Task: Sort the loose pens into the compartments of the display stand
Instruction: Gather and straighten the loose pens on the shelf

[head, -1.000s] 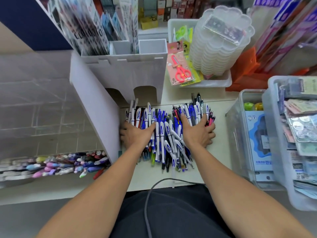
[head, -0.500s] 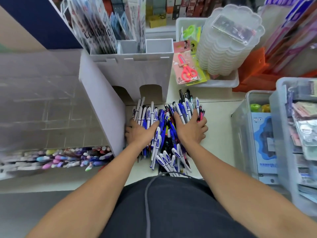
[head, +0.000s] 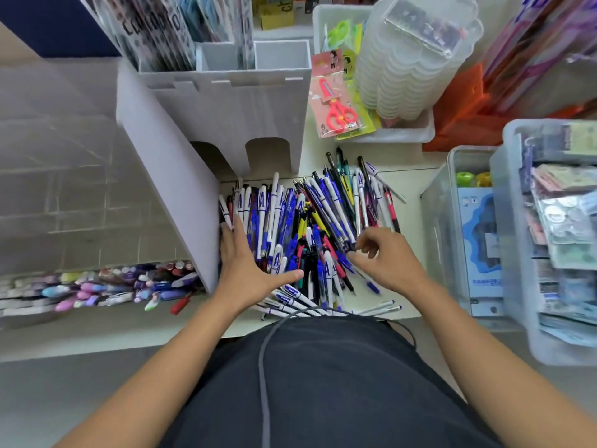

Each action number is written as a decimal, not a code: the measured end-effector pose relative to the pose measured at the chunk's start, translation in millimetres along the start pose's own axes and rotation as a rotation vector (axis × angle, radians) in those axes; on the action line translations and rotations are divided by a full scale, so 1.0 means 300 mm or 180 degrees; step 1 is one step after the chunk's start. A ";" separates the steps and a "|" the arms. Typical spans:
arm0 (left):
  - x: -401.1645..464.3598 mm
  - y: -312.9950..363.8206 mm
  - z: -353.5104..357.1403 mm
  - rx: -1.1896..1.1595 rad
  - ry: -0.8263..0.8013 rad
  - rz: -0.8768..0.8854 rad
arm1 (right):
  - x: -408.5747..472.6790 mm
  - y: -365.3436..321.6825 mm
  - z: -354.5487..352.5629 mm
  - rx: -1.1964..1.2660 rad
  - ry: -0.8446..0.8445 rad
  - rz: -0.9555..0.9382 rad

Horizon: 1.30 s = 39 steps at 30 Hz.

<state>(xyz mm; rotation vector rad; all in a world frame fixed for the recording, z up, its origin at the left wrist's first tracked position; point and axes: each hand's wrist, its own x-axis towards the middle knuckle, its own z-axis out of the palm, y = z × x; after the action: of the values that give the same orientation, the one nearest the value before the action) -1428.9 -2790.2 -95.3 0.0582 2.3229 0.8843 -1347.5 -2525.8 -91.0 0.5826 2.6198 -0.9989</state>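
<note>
Pressing flat left hand (head: 247, 266) on pens (head: 310, 227), right hand (head: 387, 257) fingers curled, grip unclear.

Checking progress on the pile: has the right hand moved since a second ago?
Yes. The right hand pulled back off the pen pile, toward the table's near edge, fingers now curled.

Stationery shop, stockroom-like corner. Worktop (head: 410, 179) carries a bulk heap of loose pens (head: 310, 227), a white display stand (head: 226, 101) with packaged goods in its top compartments, carded kids' scissors (head: 337, 108) in retail packs, stacked clear plastic containers (head: 410, 59), clear bins (head: 549, 240) full of packaged merchandise. More pens lie in a tray (head: 97, 286) at left.
</note>
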 end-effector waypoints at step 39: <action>0.022 -0.269 0.055 0.2670 0.0185 0.3539 | -0.008 0.131 0.051 -0.2259 -0.1368 -0.1284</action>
<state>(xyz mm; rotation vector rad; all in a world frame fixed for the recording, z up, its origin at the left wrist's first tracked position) -1410.1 -2841.2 -157.3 1.7908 2.4651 0.2507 -1325.4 -2510.0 -123.5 -0.3032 2.4787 -0.1791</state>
